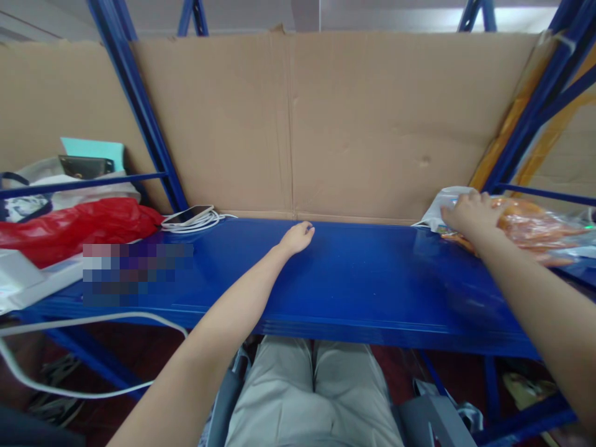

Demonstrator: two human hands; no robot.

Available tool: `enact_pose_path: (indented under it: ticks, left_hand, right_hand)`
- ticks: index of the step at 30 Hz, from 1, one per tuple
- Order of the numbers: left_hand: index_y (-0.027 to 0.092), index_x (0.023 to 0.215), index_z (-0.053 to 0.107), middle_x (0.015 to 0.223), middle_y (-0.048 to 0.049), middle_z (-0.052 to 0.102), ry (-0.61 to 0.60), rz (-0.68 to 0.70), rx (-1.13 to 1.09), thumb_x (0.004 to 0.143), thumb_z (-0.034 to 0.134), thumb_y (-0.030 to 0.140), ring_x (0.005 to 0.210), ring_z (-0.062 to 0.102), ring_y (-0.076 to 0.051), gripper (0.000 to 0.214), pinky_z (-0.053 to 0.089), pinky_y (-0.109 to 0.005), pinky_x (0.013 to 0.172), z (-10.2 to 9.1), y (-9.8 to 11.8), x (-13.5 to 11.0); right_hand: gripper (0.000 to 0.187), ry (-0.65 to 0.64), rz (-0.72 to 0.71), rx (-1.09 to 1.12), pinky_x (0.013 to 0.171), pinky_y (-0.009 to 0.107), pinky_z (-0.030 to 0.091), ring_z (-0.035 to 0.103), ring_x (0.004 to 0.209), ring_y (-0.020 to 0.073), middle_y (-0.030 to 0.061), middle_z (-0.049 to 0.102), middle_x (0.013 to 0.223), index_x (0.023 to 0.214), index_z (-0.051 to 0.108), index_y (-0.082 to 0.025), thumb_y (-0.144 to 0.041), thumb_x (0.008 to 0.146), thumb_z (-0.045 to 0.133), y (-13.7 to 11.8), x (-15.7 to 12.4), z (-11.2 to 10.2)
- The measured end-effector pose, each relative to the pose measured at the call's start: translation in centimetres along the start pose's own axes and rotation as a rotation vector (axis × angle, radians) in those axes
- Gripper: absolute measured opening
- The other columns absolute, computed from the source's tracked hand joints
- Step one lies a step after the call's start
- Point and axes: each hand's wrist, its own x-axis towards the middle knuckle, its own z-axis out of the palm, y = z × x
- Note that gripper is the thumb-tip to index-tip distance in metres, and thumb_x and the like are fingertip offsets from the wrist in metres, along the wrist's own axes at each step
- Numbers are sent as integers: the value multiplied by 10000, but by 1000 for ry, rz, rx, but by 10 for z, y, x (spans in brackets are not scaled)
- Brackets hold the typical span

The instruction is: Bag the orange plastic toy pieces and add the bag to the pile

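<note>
My left hand [297, 239] rests on the blue metal shelf top [354, 279], near its middle. Its fingers are curled in, and I see nothing between them. At the far right end, my right hand [472, 214] lies over a pile of plastic packaging, its fingers bent down around part of it. Orange items in a clear plastic bag [535, 223] spread to the right of that hand. A white plastic bag [447, 208] sits just beyond its thumb side. The fingertips are partly hidden, so the exact grip is hard to see.
A cardboard sheet [344, 124] stands along the back between blue posts [139, 105]. To the left lie a phone [189, 215], a coiled white cable [200, 222], a red plastic bag [88, 223] and a white box [18, 273]. A white cable loop [93, 320] hangs at the front left.
</note>
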Motion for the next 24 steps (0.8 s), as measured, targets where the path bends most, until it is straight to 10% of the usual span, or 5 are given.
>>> enact_pose_path:
  ticks: [8, 13, 24]
  left_hand:
    - [97, 1255, 596, 1329, -229, 604, 110, -219, 225, 969, 363, 317, 1254, 559, -333, 429, 428, -475, 1030, -23, 2, -7]
    - [63, 1331, 551, 1448, -250, 492, 163, -421, 354, 939, 363, 326, 1382, 408, -383, 509, 317, -597, 1108, -52, -16, -7]
    - [153, 1560, 252, 1655, -148, 21, 254, -914, 397, 945, 303, 363, 1512, -19, -423, 653, 283, -764, 1042, -92, -100, -52]
  right_hand:
    - [498, -101, -184, 277, 1123, 613, 258, 389, 1397, 360, 251, 412, 1508, 1359, 512, -67, -304, 924, 459, -76, -26, 41]
    - [515, -294, -551, 322, 1139, 602, 297, 417, 1396, 342, 161, 442, 1519, 1351, 556, -185, -292, 848, 573, -73, -33, 91]
    - [571, -305, -580, 375, 1150, 496, 364, 446, 1379, 340, 172, 500, 1467, 1364, 563, -145, -381, 844, 575, -63, -18, 126]
